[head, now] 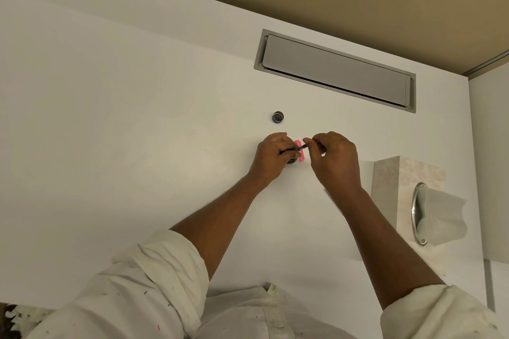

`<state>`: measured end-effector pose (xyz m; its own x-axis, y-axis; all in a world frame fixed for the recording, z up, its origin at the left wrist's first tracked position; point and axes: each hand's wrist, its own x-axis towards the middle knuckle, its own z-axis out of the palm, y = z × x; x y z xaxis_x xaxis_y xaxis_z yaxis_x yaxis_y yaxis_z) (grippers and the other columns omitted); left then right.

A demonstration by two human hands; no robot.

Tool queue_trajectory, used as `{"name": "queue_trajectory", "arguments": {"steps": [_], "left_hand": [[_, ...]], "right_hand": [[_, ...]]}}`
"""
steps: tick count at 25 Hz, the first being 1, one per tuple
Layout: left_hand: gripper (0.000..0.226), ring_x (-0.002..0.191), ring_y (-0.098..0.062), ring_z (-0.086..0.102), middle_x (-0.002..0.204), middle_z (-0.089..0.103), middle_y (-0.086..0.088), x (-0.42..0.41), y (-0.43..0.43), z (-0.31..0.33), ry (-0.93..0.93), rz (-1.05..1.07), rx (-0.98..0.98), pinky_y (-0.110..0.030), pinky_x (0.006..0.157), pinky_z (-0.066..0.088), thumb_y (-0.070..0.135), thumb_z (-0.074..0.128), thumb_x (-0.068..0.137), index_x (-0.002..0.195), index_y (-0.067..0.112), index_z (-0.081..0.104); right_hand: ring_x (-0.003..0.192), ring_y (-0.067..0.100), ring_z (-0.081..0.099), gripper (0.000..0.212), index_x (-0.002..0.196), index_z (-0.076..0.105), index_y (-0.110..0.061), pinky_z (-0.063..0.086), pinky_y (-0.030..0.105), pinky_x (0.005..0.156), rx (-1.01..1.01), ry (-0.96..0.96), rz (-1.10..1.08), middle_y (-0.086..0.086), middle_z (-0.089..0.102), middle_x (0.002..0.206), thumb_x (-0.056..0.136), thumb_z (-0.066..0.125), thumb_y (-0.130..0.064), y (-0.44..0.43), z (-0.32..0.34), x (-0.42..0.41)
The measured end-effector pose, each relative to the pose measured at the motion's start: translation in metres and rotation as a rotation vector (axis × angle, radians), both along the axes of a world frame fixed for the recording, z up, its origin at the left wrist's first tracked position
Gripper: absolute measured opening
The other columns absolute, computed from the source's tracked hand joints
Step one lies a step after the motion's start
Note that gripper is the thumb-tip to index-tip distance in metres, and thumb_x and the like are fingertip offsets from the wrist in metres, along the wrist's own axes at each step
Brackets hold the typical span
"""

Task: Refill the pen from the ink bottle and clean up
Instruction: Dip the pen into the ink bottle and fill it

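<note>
Both hands meet over the middle of the white desk point(137, 146). My left hand point(271, 155) grips a thin dark pen part point(300, 147) that points right. My right hand point(334, 158) pinches its other end, where a bit of red shows. Under the hands stands the ink bottle point(298, 155) with a pink label, mostly hidden by my left hand. A small dark round cap point(277, 117) lies on the desk just beyond the hands.
A beige tissue box point(396, 176) with a metal ring and a tissue sticking out point(440, 217) stands at the right. A grey cable flap point(334, 70) is set into the desk at the back. The wall runs behind the desk.
</note>
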<state>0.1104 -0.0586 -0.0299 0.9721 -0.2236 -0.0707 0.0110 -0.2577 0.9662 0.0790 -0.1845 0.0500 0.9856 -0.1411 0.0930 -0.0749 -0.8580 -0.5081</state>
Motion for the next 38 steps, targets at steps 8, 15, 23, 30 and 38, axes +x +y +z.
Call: {"name": "queue_trajectory", "arguments": {"steps": [8,15,23,30,38], "left_hand": [[0.013,0.093,-0.021,0.056,0.096,0.067,-0.023,-0.0006,-0.0001,0.0007,0.014,0.027,-0.031,0.006,0.072,0.033,0.004,0.070,0.074,0.086,0.001,0.073],[0.010,0.094,-0.026,0.058,0.093,0.068,-0.020,0.0000,-0.0004,0.0001,0.010,0.019,-0.014,0.006,0.072,0.033,0.004,0.069,0.074,0.084,0.000,0.073],[0.011,0.093,-0.028,0.059,0.089,0.069,-0.019,0.0005,-0.0001,-0.0013,-0.012,0.006,-0.006,0.003,0.075,0.034,0.004,0.068,0.075,0.085,0.002,0.073],[0.011,0.090,-0.027,0.058,0.087,0.069,-0.018,-0.0002,-0.0002,0.0017,0.001,0.014,-0.004,0.001,0.073,0.035,0.004,0.069,0.074,0.084,0.002,0.073],[0.010,0.080,-0.023,0.058,0.082,0.067,-0.014,-0.0013,0.0005,0.0082,0.023,-0.020,-0.003,-0.027,0.074,0.048,0.004,0.069,0.076,0.084,0.001,0.072]], "right_hand": [[0.066,0.016,0.058,0.022,0.089,0.067,-0.009,0.046,0.029,0.062,0.045,-0.008,-0.040,0.003,0.066,0.078,0.084,0.070,-0.030,0.0003,-0.0024,-0.0011],[0.067,0.008,0.060,0.021,0.101,0.069,-0.010,0.050,0.021,0.065,0.147,0.009,-0.048,-0.003,0.067,0.081,0.082,0.071,-0.020,-0.0017,-0.0006,0.0005],[0.061,0.023,0.058,0.020,0.071,0.066,-0.007,0.050,0.039,0.059,0.061,0.006,-0.009,0.008,0.066,0.065,0.087,0.064,-0.019,-0.0021,-0.0029,0.0004],[0.059,0.021,0.055,0.023,0.070,0.064,-0.007,0.048,0.035,0.057,0.028,-0.001,-0.019,0.007,0.063,0.063,0.088,0.064,-0.021,0.0010,-0.0006,0.0002],[0.058,0.019,0.053,0.023,0.071,0.064,-0.007,0.044,0.030,0.056,0.011,-0.004,-0.032,0.005,0.062,0.062,0.088,0.064,-0.023,0.0002,-0.0009,-0.0006]]}}
